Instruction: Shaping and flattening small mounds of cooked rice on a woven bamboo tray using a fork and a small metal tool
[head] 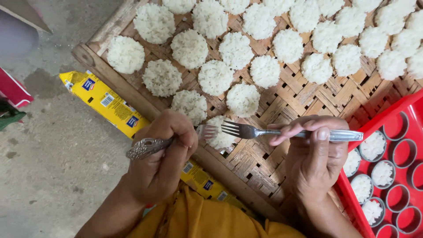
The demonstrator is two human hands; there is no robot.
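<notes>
My left hand (pixel 163 154) grips a metal fork with an ornate handle (pixel 145 148); its tines rest against a round white rice cake (pixel 219 136) at the near edge of a woven bamboo tray (pixel 304 99). A plain silver fork (pixel 282 132) sits in my right hand (pixel 315 154), tines pointing left toward the same cake. Several flat round rice cakes (pixel 216 77) lie in rows across the tray.
A red plastic tray (pixel 398 110) at the right holds several small metal rings, some filled with white rice (pixel 372 145). A yellow wrapper (pixel 110 103) lies under the bamboo tray's near edge on grey concrete floor (pixel 57 167). A red object (pixel 13 90) sits at far left.
</notes>
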